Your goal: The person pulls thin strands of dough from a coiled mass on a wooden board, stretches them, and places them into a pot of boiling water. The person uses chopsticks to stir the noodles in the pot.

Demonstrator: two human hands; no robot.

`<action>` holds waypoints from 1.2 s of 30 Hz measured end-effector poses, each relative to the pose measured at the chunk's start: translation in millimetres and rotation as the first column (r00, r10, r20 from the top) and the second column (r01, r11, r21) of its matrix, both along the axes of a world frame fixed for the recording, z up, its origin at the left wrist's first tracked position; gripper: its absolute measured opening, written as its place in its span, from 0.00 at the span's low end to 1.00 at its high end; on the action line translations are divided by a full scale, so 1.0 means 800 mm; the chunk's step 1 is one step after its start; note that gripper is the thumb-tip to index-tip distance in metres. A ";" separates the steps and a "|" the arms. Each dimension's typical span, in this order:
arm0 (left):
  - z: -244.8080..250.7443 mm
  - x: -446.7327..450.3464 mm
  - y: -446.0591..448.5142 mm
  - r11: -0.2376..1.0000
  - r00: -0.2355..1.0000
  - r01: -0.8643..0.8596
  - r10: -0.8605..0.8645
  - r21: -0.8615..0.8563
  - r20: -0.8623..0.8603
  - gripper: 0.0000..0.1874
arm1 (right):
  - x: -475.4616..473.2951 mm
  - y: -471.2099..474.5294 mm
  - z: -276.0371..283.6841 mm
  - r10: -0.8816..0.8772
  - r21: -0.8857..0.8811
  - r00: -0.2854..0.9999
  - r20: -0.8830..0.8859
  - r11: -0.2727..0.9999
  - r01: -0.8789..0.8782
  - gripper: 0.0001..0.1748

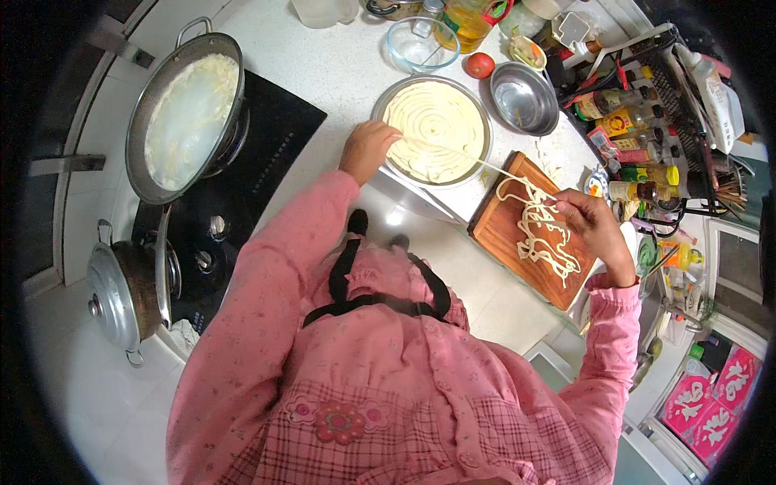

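Observation:
My left hand point(370, 150) pinches one end of a long dough strand point(464, 154) at the left rim of a round metal pan point(488, 140). Coiled dough point(433, 124) fills that pan in a flat spiral. The strand stretches over the coil to a loose heap of dough strands point(542, 236) on a wooden cutting board point(503, 209). Above the board, my right hand point(588, 221) holds a strand between thumb and fingers. The fingers partly hide where it is gripped.
To the left, a wok point(188, 121) of cloudy, steaming liquid stands on a black gas hob point(279, 115). A lidded pot point(121, 297) is nearer. Behind the pan are a glass bowl point(418, 60), a tomato point(480, 65) and a metal bowl point(524, 100). Seasoning bottles point(630, 121) line the right.

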State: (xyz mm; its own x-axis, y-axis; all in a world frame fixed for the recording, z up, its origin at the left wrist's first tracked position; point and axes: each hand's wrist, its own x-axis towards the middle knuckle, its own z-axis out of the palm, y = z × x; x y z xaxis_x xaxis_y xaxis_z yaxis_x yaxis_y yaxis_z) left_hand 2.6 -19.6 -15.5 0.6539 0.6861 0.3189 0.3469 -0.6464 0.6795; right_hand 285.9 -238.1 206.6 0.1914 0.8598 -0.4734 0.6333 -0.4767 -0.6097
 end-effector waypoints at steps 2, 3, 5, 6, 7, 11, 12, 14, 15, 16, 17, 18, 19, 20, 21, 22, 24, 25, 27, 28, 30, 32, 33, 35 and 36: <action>0.018 -0.011 -0.026 0.998 0.999 0.017 -0.015 -0.066 0.029 0.07 | 0.023 -0.016 -0.030 -0.008 0.083 1.000 0.017 0.997 0.006 0.10; 0.028 -0.019 -0.047 0.994 0.999 0.051 -0.049 -0.097 0.021 0.07 | 0.033 -0.023 -0.041 -0.010 0.125 1.000 0.025 0.992 0.006 0.10; 0.046 -0.027 -0.091 0.987 0.990 0.140 -0.141 -0.072 -0.008 0.06 | 0.053 -0.031 -0.055 -0.020 0.062 0.996 0.082 0.998 0.015 0.09; 0.053 -0.021 -0.109 0.979 0.978 0.204 -0.204 -0.016 -0.032 0.06 | 0.067 -0.041 -0.072 -0.021 0.073 0.997 0.075 0.997 0.015 0.09; 0.060 -0.012 -0.123 0.969 0.970 0.245 -0.244 0.046 -0.020 0.05 | 0.073 -0.044 -0.082 -0.011 0.083 0.998 0.064 0.997 0.006 0.08; 0.107 0.055 -0.167 0.923 0.917 0.380 -0.367 0.061 -0.159 0.05 | 0.128 -0.080 -0.141 0.067 0.054 0.992 0.111 0.996 -0.073 0.06; 0.120 0.069 -0.176 0.892 0.874 0.448 -0.422 0.060 -0.242 0.08 | 0.127 -0.078 -0.144 -0.038 -0.090 0.998 0.057 0.995 0.043 0.06; 0.134 0.099 -0.203 0.883 0.860 0.461 -0.419 0.091 -0.291 0.09 | 0.109 -0.060 -0.143 0.145 0.044 0.977 0.156 0.987 -0.154 0.08; 0.138 0.108 -0.213 0.875 0.852 0.475 -0.432 0.093 -0.295 0.09 | 0.097 -0.047 -0.145 0.228 0.104 0.951 0.210 0.962 -0.254 0.09; 0.142 0.115 -0.222 0.863 0.841 0.497 -0.452 0.094 -0.297 0.10 | 0.083 -0.025 -0.140 0.380 0.173 0.837 0.394 0.864 -0.474 0.13; 0.144 0.120 -0.231 0.855 0.833 0.511 -0.465 0.092 -0.299 0.10 | 0.050 0.009 -0.123 0.390 0.181 0.869 0.305 0.872 -0.455 0.13; 0.141 0.124 -0.241 0.871 0.866 0.474 -0.437 0.125 -0.242 0.07 | 0.018 0.040 -0.113 0.395 0.186 0.894 0.213 0.882 -0.433 0.14; 0.137 0.126 -0.253 0.884 0.893 0.439 -0.411 0.159 -0.182 0.05 | 0.006 0.061 -0.129 0.400 0.094 0.906 0.139 0.905 -0.415 0.16; 0.136 0.125 -0.261 0.892 0.911 0.411 -0.395 0.190 -0.117 0.02 | -0.017 0.082 -0.135 0.375 0.008 0.922 0.094 0.926 -0.377 0.16; 0.139 0.123 -0.266 0.876 0.893 0.449 -0.431 0.176 -0.133 0.02 | -0.031 0.099 -0.159 0.437 0.091 0.899 0.026 0.894 -0.438 0.17; 0.142 0.121 -0.268 0.858 0.872 0.486 -0.466 0.163 -0.147 0.02 | -0.044 0.112 -0.187 0.437 0.066 0.899 -0.036 0.898 -0.434 0.17; 0.139 0.120 -0.279 0.861 0.874 0.485 -0.473 0.155 -0.110 0.02 | -0.079 0.143 -0.210 0.588 -0.247 0.809 -0.005 0.783 -0.571 0.17; 0.139 0.123 -0.284 0.872 0.884 0.467 -0.461 0.150 -0.070 0.02 | -0.088 0.141 -0.210 0.631 -0.110 0.775 -0.003 0.770 -0.628 0.24; 0.141 0.127 -0.293 0.887 0.896 0.439 -0.444 0.141 0.010 0.03 | -0.086 0.143 -0.263 0.498 -0.467 0.862 -0.093 0.743 -0.479 0.20; 0.149 0.121 -0.289 0.865 0.870 0.493 -0.494 0.091 -0.012 0.03 | -0.086 0.141 -0.267 0.298 -0.490 0.919 -0.259 0.779 -0.391 0.19; 0.149 0.122 -0.294 0.876 0.880 0.474 -0.475 0.091 -0.014 0.04 | -0.090 0.129 -0.265 -0.160 -0.582 0.842 -0.515 0.787 -0.206 0.16; 0.149 0.125 -0.300 0.886 0.889 0.453 -0.457 0.102 0.017 0.04 | -0.101 0.120 -0.255 -0.367 -0.652 0.772 -0.518 0.754 -0.079 0.14; 0.152 0.124 -0.302 0.858 0.860 0.509 -0.510 0.069 0.006 0.04 | -0.110 0.115 -0.240 -0.470 -0.683 0.718 -0.514 0.730 -0.011 0.13; 0.161 0.123 -0.303 0.795 0.795 0.607 -0.607 0.004 -0.014 0.04 | -0.113 0.116 -0.193 -0.493 -0.648 0.649 -0.579 0.761 0.000 0.14; 0.175 0.120 -0.302 0.809 0.809 0.588 -0.588 0.016 -0.009 0.03 | -0.095 0.116 -0.176 -0.455 -0.628 0.639 -0.620 0.776 -0.057 0.14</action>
State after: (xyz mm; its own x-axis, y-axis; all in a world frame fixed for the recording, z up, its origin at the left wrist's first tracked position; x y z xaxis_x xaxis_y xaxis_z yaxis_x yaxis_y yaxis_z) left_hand 98.5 -261.2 124.1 0.9316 0.1646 0.3242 -0.1012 -0.7391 0.6660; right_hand 209.8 -145.1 65.6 -0.2900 0.3731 -0.8813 -0.0351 -0.9244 -0.3798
